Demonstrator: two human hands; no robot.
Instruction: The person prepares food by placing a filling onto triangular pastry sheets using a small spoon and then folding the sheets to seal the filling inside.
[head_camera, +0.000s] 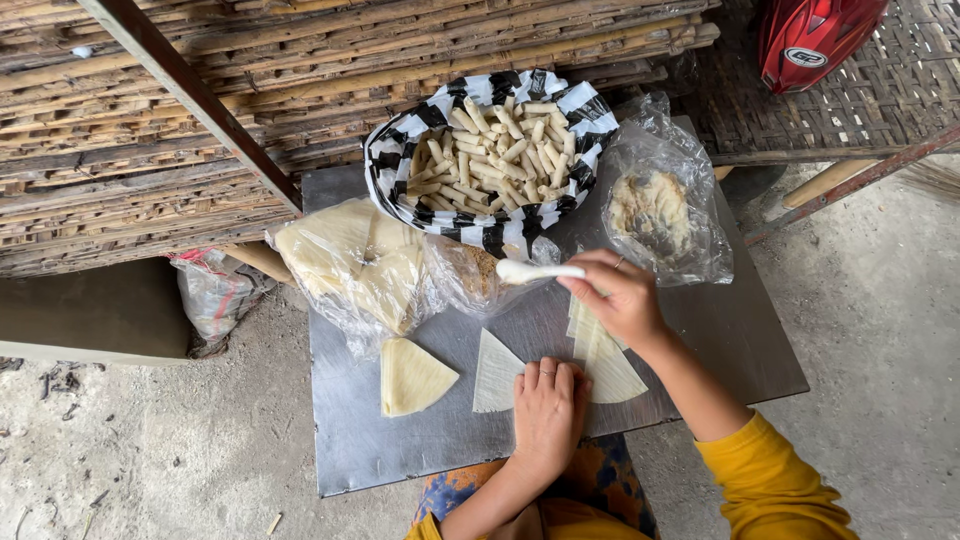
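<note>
**A:** Where does the work stand right now?

**B:** I'd judge it's the filling step. The right hand (622, 298) is closed around the handle of a white spoon (535, 271), pinching it between thumb and fingertips, and the bowl of the spoon points toward the clear bag of brownish filling (470, 272) that lies just below the striped basket (497, 225).

**A:** And the other hand?

**B:** The left hand (547, 408) lies flat and open, palm down, fingers together, pressing on a pale triangular wrapper sheet (496, 372) on the metal desk (400, 450). That sheet is well below the basket, near the desk's front edge.

**A:** Other wrappers about?

**B:** Yes. A folded wedge (411, 376) sits left of the pressed sheet, apart from it. More sheets (604, 362) lie right of it, partly under the right wrist. A bag of stacked wrappers (350, 262) sits to the lower left of the basket.

**A:** What's in the basket?

**B:** Many small pale rolled sticks (495, 155), piled loosely on the black-and-white liner. To its right is a second clear bag (660, 210) holding something pale and lumpy; I can't tell what.

**A:** So what does the next move call for?

**B:** As I read it, the spoon needs to carry a modest portion across to the sheet under the left hand, set near one corner. The left hand would have to shift or lift its fingers to clear a spot while keeping the thin sheet from sliding.

**A:** Is the spoon loaded?

**B:** Can't tell; its bowl is seen against the bag.
</note>
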